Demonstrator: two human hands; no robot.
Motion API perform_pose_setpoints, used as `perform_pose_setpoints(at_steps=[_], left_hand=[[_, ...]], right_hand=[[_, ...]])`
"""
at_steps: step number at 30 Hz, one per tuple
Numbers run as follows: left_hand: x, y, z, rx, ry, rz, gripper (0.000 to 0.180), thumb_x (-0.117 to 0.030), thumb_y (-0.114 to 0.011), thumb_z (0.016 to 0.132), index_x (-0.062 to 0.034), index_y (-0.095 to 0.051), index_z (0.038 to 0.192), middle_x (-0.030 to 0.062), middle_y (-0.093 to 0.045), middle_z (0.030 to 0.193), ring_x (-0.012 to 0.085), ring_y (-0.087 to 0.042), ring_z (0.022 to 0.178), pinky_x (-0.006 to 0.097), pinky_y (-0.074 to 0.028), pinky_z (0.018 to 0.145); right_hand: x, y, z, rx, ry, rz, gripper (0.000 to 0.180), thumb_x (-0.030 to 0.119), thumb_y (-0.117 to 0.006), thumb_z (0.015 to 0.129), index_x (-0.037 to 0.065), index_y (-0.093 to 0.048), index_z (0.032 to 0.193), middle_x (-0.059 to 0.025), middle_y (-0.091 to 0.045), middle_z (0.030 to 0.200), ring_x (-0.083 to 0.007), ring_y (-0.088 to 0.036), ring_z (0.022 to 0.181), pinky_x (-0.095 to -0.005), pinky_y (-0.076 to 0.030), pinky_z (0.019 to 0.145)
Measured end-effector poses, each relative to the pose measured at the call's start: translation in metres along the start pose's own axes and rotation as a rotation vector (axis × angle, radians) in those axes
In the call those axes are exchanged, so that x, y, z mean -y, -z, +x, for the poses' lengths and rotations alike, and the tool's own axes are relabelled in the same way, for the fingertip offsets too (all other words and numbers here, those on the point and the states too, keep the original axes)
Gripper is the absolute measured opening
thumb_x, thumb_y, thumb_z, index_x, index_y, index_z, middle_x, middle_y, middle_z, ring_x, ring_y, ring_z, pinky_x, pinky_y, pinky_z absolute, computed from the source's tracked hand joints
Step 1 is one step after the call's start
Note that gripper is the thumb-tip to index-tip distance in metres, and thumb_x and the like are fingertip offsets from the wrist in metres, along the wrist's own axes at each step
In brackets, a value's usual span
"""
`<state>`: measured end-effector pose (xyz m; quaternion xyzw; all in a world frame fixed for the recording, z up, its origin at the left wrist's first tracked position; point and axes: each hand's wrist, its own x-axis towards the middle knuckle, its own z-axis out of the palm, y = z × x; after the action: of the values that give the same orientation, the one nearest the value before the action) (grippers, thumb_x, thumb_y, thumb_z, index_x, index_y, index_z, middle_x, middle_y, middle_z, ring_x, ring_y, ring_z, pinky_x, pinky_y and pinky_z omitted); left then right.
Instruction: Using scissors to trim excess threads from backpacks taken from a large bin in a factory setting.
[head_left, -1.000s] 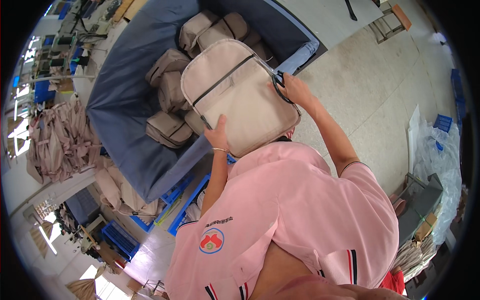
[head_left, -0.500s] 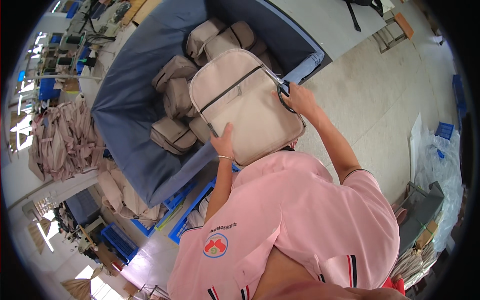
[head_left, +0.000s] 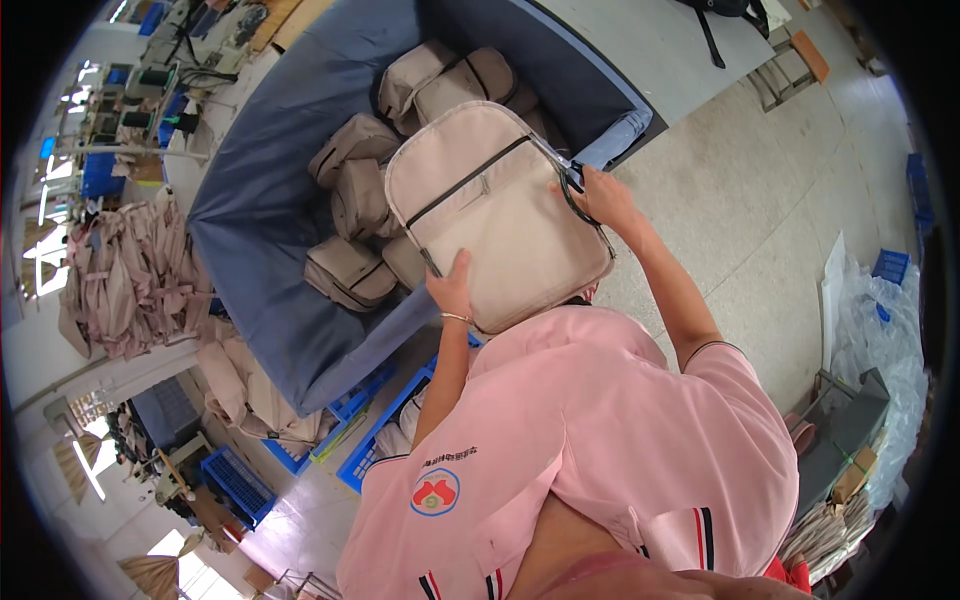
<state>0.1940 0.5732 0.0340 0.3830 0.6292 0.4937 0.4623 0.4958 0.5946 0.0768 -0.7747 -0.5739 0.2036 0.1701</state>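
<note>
The left hand, thumb on top, grips the left edge of a beige, round-cornered fabric bag held beyond the pink cloth shirt, long axis slanting upper left to lower right, with black-handled metal scissors at its right edge, held in the curled fingers of the right hand.

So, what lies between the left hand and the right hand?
The large beige bag: the head view shows it spanning from the left hand to the right hand, which holds scissors.
</note>
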Motion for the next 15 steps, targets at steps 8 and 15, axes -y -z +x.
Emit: perform_pose_setpoints(at_steps=[8,15], left_hand=[[0.001,-0.001,-0.004,0.032,0.014,0.001,0.06,-0.015,-0.083,0.075,0.0062,-0.053,0.123,0.0114,-0.063,0.113,0.0184,-0.06,0.097,0.031,-0.048,0.088],[-0.001,0.002,0.0,0.035,0.083,-0.063,0.054,-0.015,-0.079,0.078,0.0062,-0.055,0.122,0.0109,-0.063,0.114,0.0174,-0.06,0.098,0.031,-0.048,0.089]], right_hand=[[0.005,-0.004,0.001,-0.019,-0.03,0.093,0.073,0.068,-0.056,0.082,-0.004,-0.059,0.075,-0.0272,-0.063,0.074,-0.0461,-0.062,0.076,-0.0519,-0.048,0.068],[-0.036,0.013,-0.027,0.008,-0.333,0.586,0.058,0.058,-0.065,0.084,0.001,-0.059,0.076,-0.0029,-0.049,0.059,-0.0115,-0.052,0.05,-0.0271,-0.042,0.041]])
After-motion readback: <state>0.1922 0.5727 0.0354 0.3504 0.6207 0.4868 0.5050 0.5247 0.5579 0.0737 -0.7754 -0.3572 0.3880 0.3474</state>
